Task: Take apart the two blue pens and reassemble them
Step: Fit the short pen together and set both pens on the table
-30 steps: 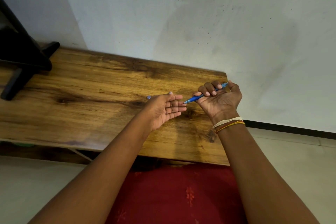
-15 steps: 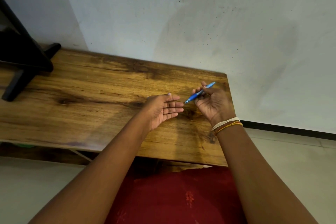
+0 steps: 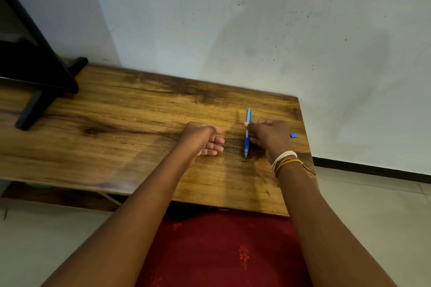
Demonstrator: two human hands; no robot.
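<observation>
Since the frame half a second earlier, the blue pen (image 3: 247,134) has turned from a slant, tip toward the left hand, to near upright, tip down at or just above the wooden surface (image 3: 130,123); contact cannot be confirmed. The right hand (image 3: 268,137) has rolled knuckles-up and grips the pen at mid-barrel, its fingers (image 3: 250,141) closed around the dark blue grip section, while the lighter upper barrel stands clear above them. The left hand (image 3: 201,140) has closed from a flat open palm to a loose curl; its fingers (image 3: 215,147) are bent inward, and whether anything lies inside them cannot be told. The two hands are apart, with bare wood between them. A small blue part (image 3: 293,135) now shows on the surface just beyond the right hand, on the side away from the left hand; its type cannot be determined. String bracelets (image 3: 283,159) circle the right wrist. A black stand (image 3: 35,91) rests on the surface well away from the left-hand fingers, at the far side. A stained pale wall (image 3: 256,30) rises behind the surface, and red cloth (image 3: 221,251) lies below its near edge, between the forearms.
</observation>
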